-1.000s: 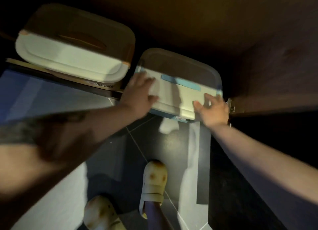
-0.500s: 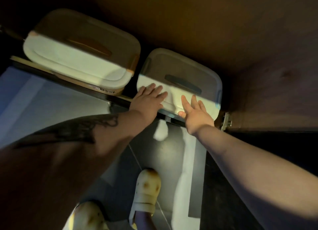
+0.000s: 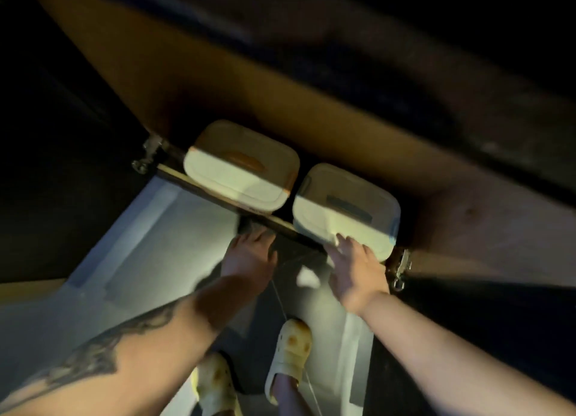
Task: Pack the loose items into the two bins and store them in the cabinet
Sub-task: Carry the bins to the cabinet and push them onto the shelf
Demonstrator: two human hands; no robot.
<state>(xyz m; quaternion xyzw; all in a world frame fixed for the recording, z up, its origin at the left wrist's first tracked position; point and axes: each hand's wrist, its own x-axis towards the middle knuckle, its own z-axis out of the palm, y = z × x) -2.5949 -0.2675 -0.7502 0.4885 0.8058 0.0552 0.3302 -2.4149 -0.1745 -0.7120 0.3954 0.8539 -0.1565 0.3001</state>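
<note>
Two lidded white bins stand side by side on the cabinet shelf (image 3: 218, 194). The left bin (image 3: 240, 175) has an orange handle and orange clips. The right bin (image 3: 346, 210) has a blue handle and blue trim. My right hand (image 3: 355, 266) reaches up with straight fingers, its fingertips at the front edge of the blue bin. My left hand (image 3: 249, 256) hangs below the shelf edge with loose fingers, holding nothing and touching neither bin. It is blurred.
Metal hinges show at the left (image 3: 146, 154) and right (image 3: 400, 266) sides of the cabinet opening. The cabinet's wooden inside is dark above the bins. Below are a grey tiled floor (image 3: 149, 253) and my two pale clogs (image 3: 290, 353).
The blue bin has gone further in onto the shelf. My left hand has come off the bin and dropped below the shelf edge. The view has pulled back from the cabinet.
</note>
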